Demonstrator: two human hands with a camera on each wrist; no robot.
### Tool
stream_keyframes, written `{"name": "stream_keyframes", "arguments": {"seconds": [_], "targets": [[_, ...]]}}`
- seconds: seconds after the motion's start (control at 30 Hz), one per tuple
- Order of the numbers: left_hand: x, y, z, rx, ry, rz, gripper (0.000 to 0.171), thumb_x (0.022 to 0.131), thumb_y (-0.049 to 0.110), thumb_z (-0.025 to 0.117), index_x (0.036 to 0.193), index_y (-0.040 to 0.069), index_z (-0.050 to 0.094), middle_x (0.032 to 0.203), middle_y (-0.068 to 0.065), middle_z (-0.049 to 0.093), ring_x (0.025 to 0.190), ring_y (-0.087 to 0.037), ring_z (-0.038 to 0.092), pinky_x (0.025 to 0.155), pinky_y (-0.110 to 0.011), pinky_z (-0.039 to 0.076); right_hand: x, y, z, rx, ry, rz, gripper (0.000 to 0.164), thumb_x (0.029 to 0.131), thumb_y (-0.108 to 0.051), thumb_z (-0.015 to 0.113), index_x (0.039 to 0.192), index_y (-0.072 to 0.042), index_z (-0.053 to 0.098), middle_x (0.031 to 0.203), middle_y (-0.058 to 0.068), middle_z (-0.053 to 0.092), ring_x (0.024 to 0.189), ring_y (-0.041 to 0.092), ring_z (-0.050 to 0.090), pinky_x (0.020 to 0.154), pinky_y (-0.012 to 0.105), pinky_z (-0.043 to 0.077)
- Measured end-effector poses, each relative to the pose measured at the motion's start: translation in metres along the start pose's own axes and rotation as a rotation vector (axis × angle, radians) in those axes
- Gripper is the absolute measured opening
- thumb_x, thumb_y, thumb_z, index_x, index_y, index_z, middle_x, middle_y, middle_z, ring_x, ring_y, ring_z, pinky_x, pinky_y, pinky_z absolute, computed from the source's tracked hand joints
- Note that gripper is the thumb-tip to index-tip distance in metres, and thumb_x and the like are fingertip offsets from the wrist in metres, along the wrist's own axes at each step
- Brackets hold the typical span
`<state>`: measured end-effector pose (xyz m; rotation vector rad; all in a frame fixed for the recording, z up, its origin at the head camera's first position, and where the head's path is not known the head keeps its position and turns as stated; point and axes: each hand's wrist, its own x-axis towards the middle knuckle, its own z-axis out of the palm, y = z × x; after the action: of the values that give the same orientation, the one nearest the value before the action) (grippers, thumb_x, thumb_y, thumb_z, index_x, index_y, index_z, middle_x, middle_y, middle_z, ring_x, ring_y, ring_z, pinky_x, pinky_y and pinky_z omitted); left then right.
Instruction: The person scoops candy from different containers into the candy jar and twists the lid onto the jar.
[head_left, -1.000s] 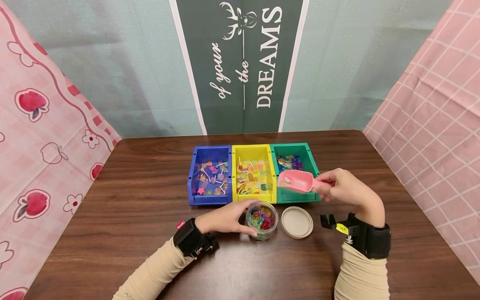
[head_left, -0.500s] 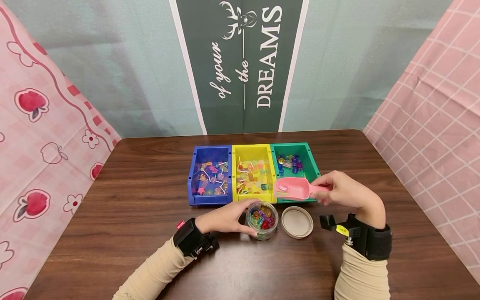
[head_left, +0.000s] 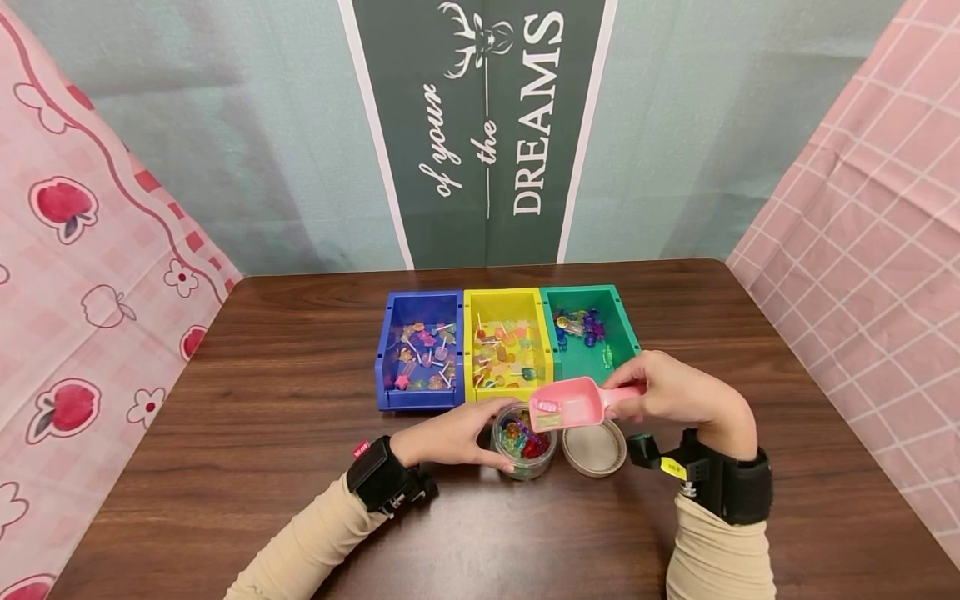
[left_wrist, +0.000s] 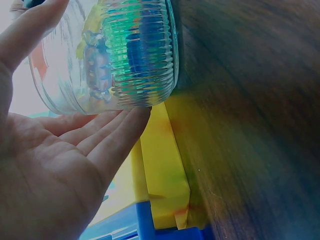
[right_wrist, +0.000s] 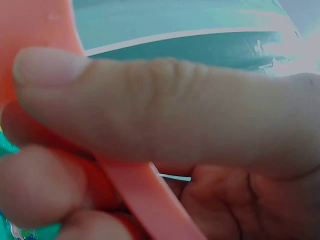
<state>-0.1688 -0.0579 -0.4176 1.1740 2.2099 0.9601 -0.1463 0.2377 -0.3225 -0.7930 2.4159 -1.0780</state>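
Note:
With thumb and fingers on opposite sides, my left hand (head_left: pixel 450 435) holds a clear round jar (head_left: pixel 527 471) upright on the table. Translucent coloured candy-shaped pieces (head_left: pixel 534 447) fill part of it. My right hand (head_left: pixel 667 388) pinches the handle of a pink scoop (head_left: pixel 581 407), which hangs over the jar's right rim and partly covers the lid. A pink piece (head_left: pixel 547 406) and a pale yellowish one lie in the scoop. In the right wrist view, the thumb (right_wrist: pixel 125 107) presses along the scoop handle (right_wrist: pixel 150 195). The left wrist view shows the jar's ribbed side (left_wrist: pixel 145 65) against the fingers.
A beige lid (head_left: pixel 600 458) lies just right of the jar. Behind stand a blue bin (head_left: pixel 420 400) and a yellow bin (head_left: pixel 506 307), both holding small lollipops and charms, and a green bin (head_left: pixel 585 298) with blue, purple and green pieces. Curtains surround the table (head_left: pixel 300 333).
My right hand has brought the scoop from above the green bin toward me and leftward, over the jar's rim. My left hand and the jar have stayed in place.

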Motion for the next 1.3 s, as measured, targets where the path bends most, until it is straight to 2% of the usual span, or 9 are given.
{"name": "stream_keyframes", "arguments": {"seconds": [0.17,0.4,0.8,1.2,1.3], "targets": [[0.0,-0.002,0.001,-0.009,0.003,0.021,0.081,0.08,0.037,0.071,0.144,0.006,0.032,0.14,-0.01,0.046,0.123,-0.013,0.044,0.105,-0.038,0.042,0.003,-0.005,0.004,-0.038,0.0,0.035,0.011,0.076,-0.011,0.074,0.085,-0.003,0.073,0.058,0.004,0.058,0.05,0.005,0.048,0.047,0.023,0.047],[0.001,-0.003,0.001,-0.019,0.0,0.022,0.081,0.08,0.038,0.07,0.144,0.006,0.032,0.14,-0.009,0.046,0.123,-0.012,0.044,0.105,-0.036,0.042,0.006,-0.011,0.007,-0.127,0.051,0.073,0.015,0.073,-0.015,0.077,0.083,-0.005,0.074,0.061,-0.001,0.059,0.049,0.005,0.046,0.046,0.022,0.043],[0.001,-0.002,0.001,-0.014,0.001,0.011,0.079,0.079,0.038,0.07,0.143,0.008,0.034,0.135,-0.008,0.05,0.119,-0.011,0.046,0.104,-0.035,0.043,0.007,-0.022,0.009,-0.24,0.125,0.12,0.018,0.069,-0.018,0.08,0.08,-0.005,0.075,0.067,0.001,0.065,0.059,0.012,0.048,0.049,0.027,0.046],[0.0,-0.002,0.001,0.002,0.006,0.009,0.079,0.079,0.039,0.07,0.142,0.007,0.034,0.135,-0.008,0.05,0.119,-0.012,0.046,0.103,-0.035,0.043,0.004,-0.025,0.009,-0.254,0.114,0.106,0.018,0.072,-0.019,0.078,0.082,-0.005,0.074,0.069,0.0,0.067,0.06,0.01,0.049,0.05,0.027,0.047],[0.0,-0.001,0.0,0.004,0.004,0.007,0.08,0.079,0.039,0.07,0.143,0.007,0.034,0.136,-0.008,0.049,0.119,-0.012,0.046,0.104,-0.035,0.043,0.002,-0.026,0.009,-0.244,0.107,0.101,0.017,0.073,-0.02,0.077,0.082,-0.005,0.074,0.066,0.0,0.065,0.056,0.008,0.048,0.048,0.025,0.045]]}}
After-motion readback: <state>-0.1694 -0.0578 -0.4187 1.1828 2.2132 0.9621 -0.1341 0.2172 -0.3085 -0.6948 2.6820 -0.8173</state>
